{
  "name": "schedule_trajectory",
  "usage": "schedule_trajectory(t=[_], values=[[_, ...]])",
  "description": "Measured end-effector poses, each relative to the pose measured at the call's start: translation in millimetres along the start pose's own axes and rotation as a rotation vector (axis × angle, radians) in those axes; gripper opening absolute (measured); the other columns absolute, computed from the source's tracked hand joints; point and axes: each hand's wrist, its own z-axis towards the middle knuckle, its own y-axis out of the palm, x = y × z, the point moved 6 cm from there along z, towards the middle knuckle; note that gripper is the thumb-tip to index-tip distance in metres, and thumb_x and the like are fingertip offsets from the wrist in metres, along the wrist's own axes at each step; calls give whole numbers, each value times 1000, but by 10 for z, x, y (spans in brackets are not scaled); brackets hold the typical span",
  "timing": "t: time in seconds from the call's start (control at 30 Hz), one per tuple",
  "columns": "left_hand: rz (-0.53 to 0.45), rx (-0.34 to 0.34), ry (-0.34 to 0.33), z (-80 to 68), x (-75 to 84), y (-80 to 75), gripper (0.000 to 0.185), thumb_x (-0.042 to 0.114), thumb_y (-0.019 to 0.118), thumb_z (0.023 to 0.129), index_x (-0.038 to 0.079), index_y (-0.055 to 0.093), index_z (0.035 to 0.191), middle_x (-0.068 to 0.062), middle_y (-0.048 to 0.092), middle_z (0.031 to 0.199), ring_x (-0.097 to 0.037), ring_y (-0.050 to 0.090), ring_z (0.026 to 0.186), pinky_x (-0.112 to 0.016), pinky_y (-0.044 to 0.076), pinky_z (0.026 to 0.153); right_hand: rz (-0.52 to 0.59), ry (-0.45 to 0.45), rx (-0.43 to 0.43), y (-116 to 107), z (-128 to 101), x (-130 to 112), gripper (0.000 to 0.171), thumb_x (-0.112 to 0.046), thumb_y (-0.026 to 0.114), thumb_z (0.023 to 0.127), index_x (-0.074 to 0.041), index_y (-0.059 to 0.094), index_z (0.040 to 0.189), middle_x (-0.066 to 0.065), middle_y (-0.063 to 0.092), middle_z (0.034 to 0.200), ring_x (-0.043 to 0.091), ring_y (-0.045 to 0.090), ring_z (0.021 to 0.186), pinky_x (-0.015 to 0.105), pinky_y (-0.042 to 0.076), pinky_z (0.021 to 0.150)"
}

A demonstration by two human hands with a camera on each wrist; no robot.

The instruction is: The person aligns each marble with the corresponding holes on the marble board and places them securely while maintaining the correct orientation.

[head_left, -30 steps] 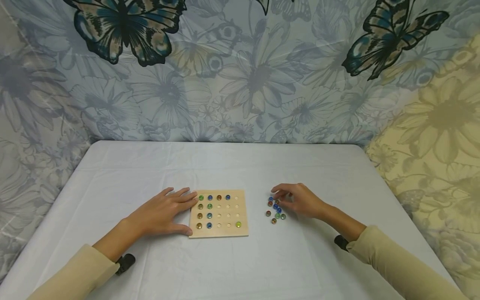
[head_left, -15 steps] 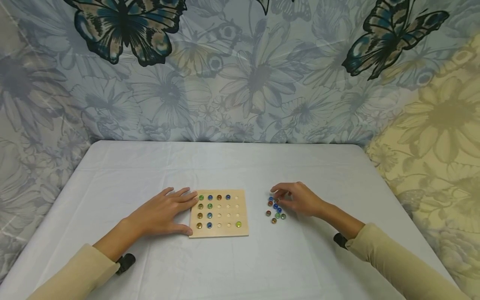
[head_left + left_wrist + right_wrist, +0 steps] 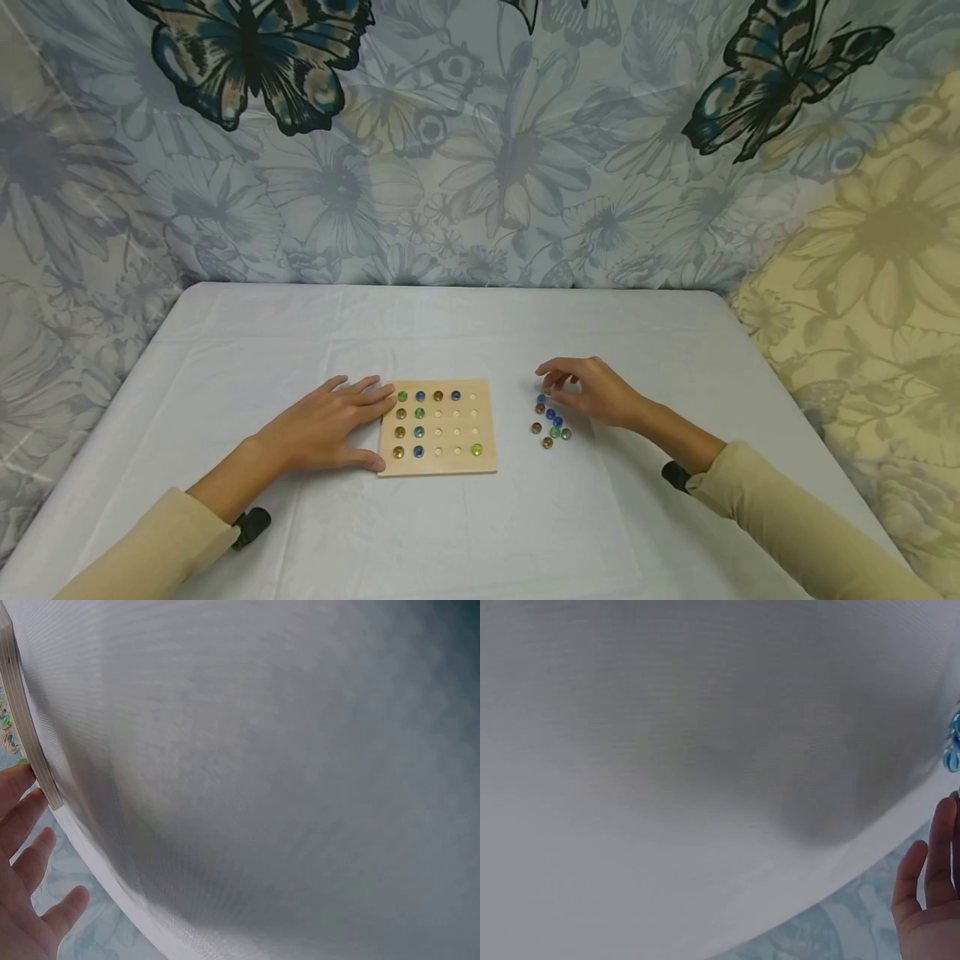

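A pale wooden board (image 3: 467,462) with rows of round hollows lies on the table. Glass marbles (image 3: 419,432) fill its two left columns and part of the far row, and a yellow-green marble (image 3: 477,449) sits near its right front corner. My left hand (image 3: 326,427) rests with spread fingers against the board's left edge; in the left wrist view its fingertips (image 3: 45,836) are by the board's side. To the right, my right hand (image 3: 600,393) pinches a small marble (image 3: 547,390), partly hidden by its fingers, just above a loose cluster of marbles (image 3: 557,422).
A white cloth covers the table (image 3: 337,542). Behind it hangs a fabric backdrop (image 3: 517,167) with flowers and butterflies. Some blue marbles (image 3: 952,759) show at the edge of the right wrist view.
My right hand has risen slightly and shifted a little left, lifting a marble off the top of the cluster. My left hand and the board have stayed put.
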Motion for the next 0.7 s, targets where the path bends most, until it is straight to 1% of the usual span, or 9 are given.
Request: schedule_trajectory(t=[0.2, 0.37, 0.57, 0.7], values=[[-5, 0, 1, 0, -9, 18, 93, 76, 55, 83, 10, 50, 148, -7, 43, 154, -33, 38, 143, -60, 29, 112, -5, -42, 9, 29, 61, -107, 33, 0, 74, 87, 0, 67, 119, -1, 73, 97, 13, 68, 89, 37, 55, 78], [-5, -1, 3, -5, -11, 23, 94, 77, 55, 83, 9, 49, 148, -7, 43, 154, -33, 38, 142, -60, 29, 112, 14, -43, -22, 95, 141, -202, 32, -1, 73, 88, -1, 67, 120, -3, 73, 96, 9, 67, 85, 38, 55, 80], [5, 4, 8, -2, -6, 18, 93, 76, 55, 83, 10, 49, 148, -6, 43, 154, -33, 38, 143, -59, 30, 112, 23, -63, -39, 187, 257, -332, 31, -3, 73, 89, -3, 67, 119, -7, 72, 96, 8, 67, 89, 38, 55, 82], [10, 5, 9, -1, -4, 15, 93, 77, 54, 83, 10, 50, 148, -6, 43, 154, -33, 38, 142, -59, 30, 112, 38, -82, -59, 270, 305, -422, 30, -2, 73, 89, -4, 67, 118, -7, 72, 96, 8, 66, 89, 36, 55, 83]])
